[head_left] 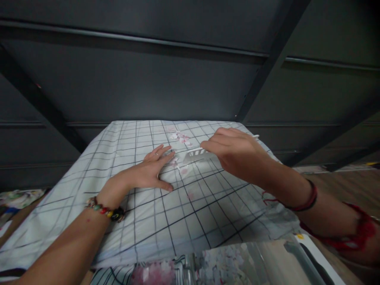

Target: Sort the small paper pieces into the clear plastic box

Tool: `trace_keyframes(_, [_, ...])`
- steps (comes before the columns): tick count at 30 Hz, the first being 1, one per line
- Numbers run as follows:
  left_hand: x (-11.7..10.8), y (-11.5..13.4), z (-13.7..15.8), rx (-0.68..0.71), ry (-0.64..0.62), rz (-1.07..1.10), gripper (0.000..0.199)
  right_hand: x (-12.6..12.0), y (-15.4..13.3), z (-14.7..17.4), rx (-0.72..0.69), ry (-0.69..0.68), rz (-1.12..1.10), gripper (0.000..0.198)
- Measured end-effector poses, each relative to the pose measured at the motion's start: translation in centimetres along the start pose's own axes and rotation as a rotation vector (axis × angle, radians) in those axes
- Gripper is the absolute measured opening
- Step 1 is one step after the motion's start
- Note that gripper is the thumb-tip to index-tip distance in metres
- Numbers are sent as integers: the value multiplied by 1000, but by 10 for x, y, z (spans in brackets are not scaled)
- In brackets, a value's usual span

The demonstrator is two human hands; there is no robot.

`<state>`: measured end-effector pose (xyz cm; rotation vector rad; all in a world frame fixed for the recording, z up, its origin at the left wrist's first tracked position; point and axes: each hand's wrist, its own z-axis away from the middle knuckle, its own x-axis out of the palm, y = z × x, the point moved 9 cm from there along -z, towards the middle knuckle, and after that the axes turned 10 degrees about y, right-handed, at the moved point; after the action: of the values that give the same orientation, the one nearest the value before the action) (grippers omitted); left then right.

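Observation:
My left hand (pixel 150 170) rests on a white checked cloth (pixel 166 217), fingers spread and thumb out, beside some small pink and white scraps (pixel 175 163). Closed around a white slotted tool (pixel 197 153) is my right hand (pixel 234 150). The tool's flat, slotted end points left, toward the scraps and my left fingertips. Its tail end pokes out behind my knuckles, and my fingers hide its middle, so its exact kind is unclear. More pink and white scraps (pixel 182 137) lie farther back on the cloth.
A dark panelled wall (pixel 154 83) rises behind the cloth-covered surface. At the near edge lie a clear plastic-looking pack with pink pieces (pixel 154 273) and a glossy, printed, flat item (pixel 234 261). Assorted items (pixel 20 200) sit low at the left. Wooden flooring (pixel 347 184) shows at right.

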<state>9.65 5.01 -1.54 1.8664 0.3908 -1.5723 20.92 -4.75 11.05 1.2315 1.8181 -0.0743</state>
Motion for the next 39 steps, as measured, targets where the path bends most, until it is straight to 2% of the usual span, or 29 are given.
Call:
trace_keyframes(3, [0,-1,0,15,13,-7,110,0,-5,1,-6,11,-67,32])
trace_keyframes(7, [1,-2,0,50,42,14,111,-7,-9,7,18,-41,-135,31])
trace_keyframes(11, [1,-3,0,49,43,31,110,-13,-6,6,45,-26,-128,32])
trace_keyframes(16, [1,-4,-1,17,35,22,112,-1,-6,-1,49,17,-37,31])
trace_keyframes(19, [1,-3,-1,40,39,17,111,1,-9,1,41,15,-80,32])
trace_keyframes(24, [2,-5,0,67,52,14,110,-7,-6,11,80,-55,-184,32])
trace_keyframes(27, [3,-5,0,74,54,24,110,-9,-4,9,79,-23,-154,32])
trace_keyframes(34, [1,-2,-1,12,17,18,113,1,-11,0,47,29,-34,33])
trace_keyframes(39, [0,0,-1,5,12,21,113,-5,-9,9,70,-49,-146,32])
